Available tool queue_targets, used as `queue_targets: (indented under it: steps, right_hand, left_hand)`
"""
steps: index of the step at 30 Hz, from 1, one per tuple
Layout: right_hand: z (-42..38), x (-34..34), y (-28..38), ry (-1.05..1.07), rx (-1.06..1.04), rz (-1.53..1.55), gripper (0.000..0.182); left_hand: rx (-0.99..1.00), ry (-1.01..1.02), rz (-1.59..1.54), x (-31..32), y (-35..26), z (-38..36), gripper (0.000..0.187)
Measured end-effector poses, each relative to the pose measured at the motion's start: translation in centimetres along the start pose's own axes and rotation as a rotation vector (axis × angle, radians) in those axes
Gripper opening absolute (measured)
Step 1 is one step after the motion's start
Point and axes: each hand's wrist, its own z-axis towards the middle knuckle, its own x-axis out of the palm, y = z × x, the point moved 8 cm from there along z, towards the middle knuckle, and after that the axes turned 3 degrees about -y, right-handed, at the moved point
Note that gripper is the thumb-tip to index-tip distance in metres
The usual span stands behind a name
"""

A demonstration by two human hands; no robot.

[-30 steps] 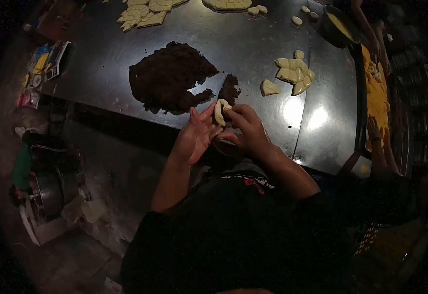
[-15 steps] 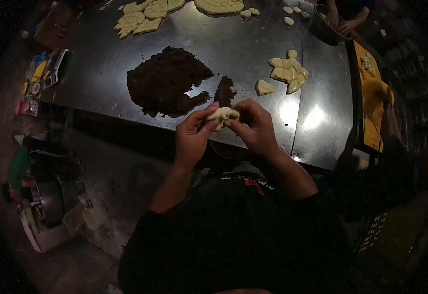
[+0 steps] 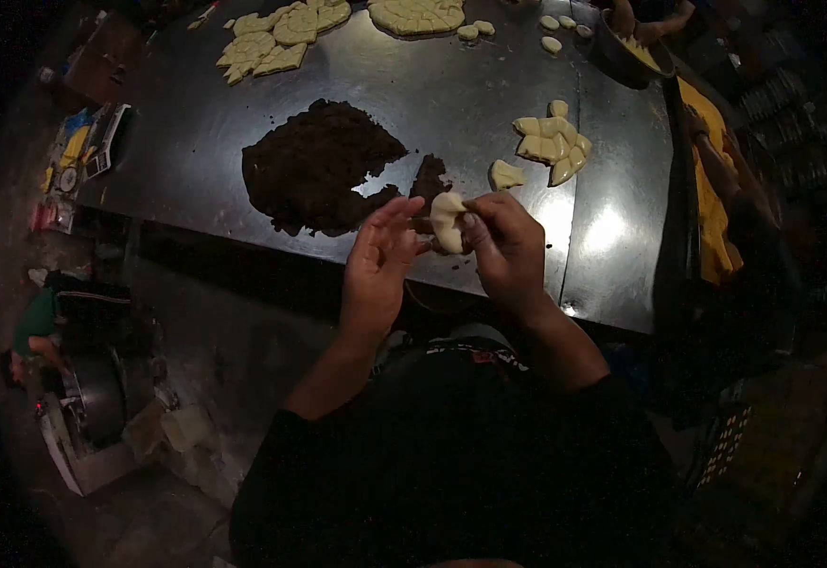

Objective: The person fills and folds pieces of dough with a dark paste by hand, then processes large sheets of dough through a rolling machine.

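Since the earlier frame, the left hand (image 3: pixel 373 275) has come off the pale dough piece (image 3: pixel 446 229), which both hands were pinching, and the dough has swung from lying crosswise to standing nearly upright. At the far right, another person's arm has shifted over the orange slab (image 3: pixel 712 232).

The right hand's (image 3: pixel 511 251) grip is closed, pinching the dough piece between thumb and fingers along its right side. The left hand's grip is loose and open, its fingers parted and curved toward the dough; whether a fingertip brushes it I cannot tell. The dough piece is held up between the hands, at the near edge of the metal table (image 3: pixel 470 104).

Just beyond the dough lies a small dark clump (image 3: pixel 429 175), with a large dark crumbly mound (image 3: pixel 309 166) to its left. To the right rest a single dough chunk (image 3: pixel 504 175) and a cluster of cut dough (image 3: pixel 552 145). Scored dough slabs (image 3: pixel 418 16) lie along the far side, near a dark bowl (image 3: pixel 606 64) where someone's hands are.
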Motion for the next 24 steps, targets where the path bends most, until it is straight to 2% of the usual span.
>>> queue_targets:
  steps: [1,2,3,4,6,7,9,10,11,12,14,15,16,18,19,20,22,23,24]
  right_hand:
    - [0.0,0.9,0.4,0.143,0.002,0.12,0.024]
    - [0.0,1.8,1.1,0.283,0.003,0.239,0.025]
    - [-0.1,1.9,2.7,0.285,0.019,0.201,0.033]
    - [-0.3,1.8,2.3,0.284,0.022,0.198,0.033]
    - [-1.4,2.0,3.1,0.326,-0.234,-0.016,0.037]
    - [-1.4,1.9,2.8,0.387,-0.102,0.097,0.042]
    - [-0.3,1.2,2.6,0.406,-0.128,0.196,0.04]
    - [0.1,1.1,2.9,0.425,-0.156,0.298,0.038]
    - [0.1,1.5,2.5,0.412,0.073,0.551,0.031]
    - [-0.2,2.0,2.7,0.411,0.073,0.551,0.031]
    - [-1.2,3.3,1.6,0.411,0.287,0.89,0.023]
    - [-1.4,3.0,0.7,0.301,0.244,0.742,0.02]
    - [-2.0,3.2,0.6,0.304,0.246,0.744,0.02]
    - [-2.0,1.5,2.4,0.058,-0.079,0.14,0.021]
    - [-2.0,1.8,3.5,0.068,-0.208,0.027,0.02]
    - [-2.0,2.0,4.1,0.067,-0.206,0.027,0.02]
    - [-2.4,2.2,5.3,0.061,-0.231,-0.112,0.018]
    - [-2.8,2.1,4.6,0.126,-0.22,-0.148,0.024]
    - [-2.5,1.2,4.5,0.123,-0.217,-0.156,0.024]
  left_hand:
    - [0.059,-0.104,-0.053,-0.3,0.2,0.2,0.028]
    - [0.061,-0.103,-0.052,-0.6,0.4,0.2,0.028]
    - [-0.028,-0.133,-0.109,-1.3,1.4,0.2,0.026]
    - [-0.123,-0.163,-0.168,-1.8,2.2,0.1,0.023]
    - [-0.173,-0.157,-0.21,-1.8,2.3,-0.4,0.018]
    - [-0.206,-0.12,-0.199,-1.5,2.4,-0.6,0.016]
    - [-0.237,-0.084,-0.187,-1.4,2.6,-0.9,0.014]
    - [-0.193,0.025,-0.162,-0.7,2.1,-0.9,0.014]
    - [-0.15,0.133,-0.136,0.0,1.7,-1.1,0.015]
    - [-0.15,0.134,-0.136,0.2,1.9,-1.1,0.015]
    - [0.122,0.012,-0.016,0.5,0.4,-0.8,0.019]
    - [0.151,-0.097,0.028,0.3,0.4,-0.9,0.026]
    - [0.15,-0.101,0.029,0.3,0.5,-0.9,0.026]
    - [-0.106,-0.209,-0.067,-0.8,3.0,-0.6,0.036]
    - [-0.136,-0.204,-0.086,-1.2,3.8,0.0,0.044]
    - [-0.138,-0.203,-0.086,-1.4,3.8,0.2,0.044]
    - [-0.107,-0.165,0.167,-1.2,2.8,0.6,0.048]
    - [-0.234,-0.07,0.095,-1.1,3.8,0.9,0.051]
    - [-0.238,-0.062,0.091,-1.2,4.1,1.1,0.051]
